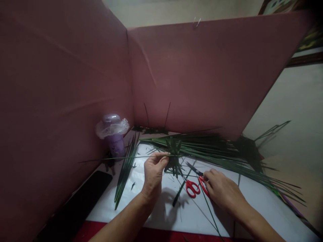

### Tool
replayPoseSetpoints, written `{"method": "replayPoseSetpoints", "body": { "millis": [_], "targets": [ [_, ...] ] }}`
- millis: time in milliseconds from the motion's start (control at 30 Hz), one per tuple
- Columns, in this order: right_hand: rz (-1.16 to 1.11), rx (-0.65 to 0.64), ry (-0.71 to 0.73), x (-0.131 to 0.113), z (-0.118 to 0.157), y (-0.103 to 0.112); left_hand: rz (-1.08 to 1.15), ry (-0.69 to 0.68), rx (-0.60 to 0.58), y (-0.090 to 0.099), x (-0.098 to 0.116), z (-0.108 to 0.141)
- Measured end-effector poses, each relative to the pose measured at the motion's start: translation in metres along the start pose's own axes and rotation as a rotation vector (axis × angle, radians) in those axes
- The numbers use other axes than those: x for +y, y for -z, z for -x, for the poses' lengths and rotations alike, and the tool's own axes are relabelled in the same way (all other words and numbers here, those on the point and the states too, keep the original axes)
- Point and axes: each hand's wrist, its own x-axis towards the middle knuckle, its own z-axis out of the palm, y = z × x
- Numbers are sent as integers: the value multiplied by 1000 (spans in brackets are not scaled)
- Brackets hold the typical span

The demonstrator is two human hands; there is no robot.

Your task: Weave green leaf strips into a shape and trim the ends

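Observation:
My left hand pinches a woven green leaf piece above the white surface, its looped or pointed ends spreading out. A long thin green strip runs left from the fingers. My right hand is closed on red-handled scissors, their dark blades pointing up and left toward the leaf piece. Another red scissor handle shows just left of these; it looks like a second pair, lying on the surface with its blades partly hidden. Thin strips and cut bits lie below both hands.
A large bundle of long green leaves stretches across the back. A smaller leaf bundle lies left, beside a purple plastic-wrapped bottle and a black flat object. Pink panels stand at the left and behind.

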Motion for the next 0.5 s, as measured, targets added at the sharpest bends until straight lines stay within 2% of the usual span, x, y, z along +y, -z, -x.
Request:
{"method": "replayPoseSetpoints", "body": {
  "millis": [133,300,500],
  "targets": [
    [58,-33,27,2,3,-8,42,49,-66,0,2,3],
    [22,-13,12,9,2,-17,35,26,-143,-3,8,10],
    [-39,-52,17,21,-8,-24,-1,28,-145,-7,15,11]
  ]
}}
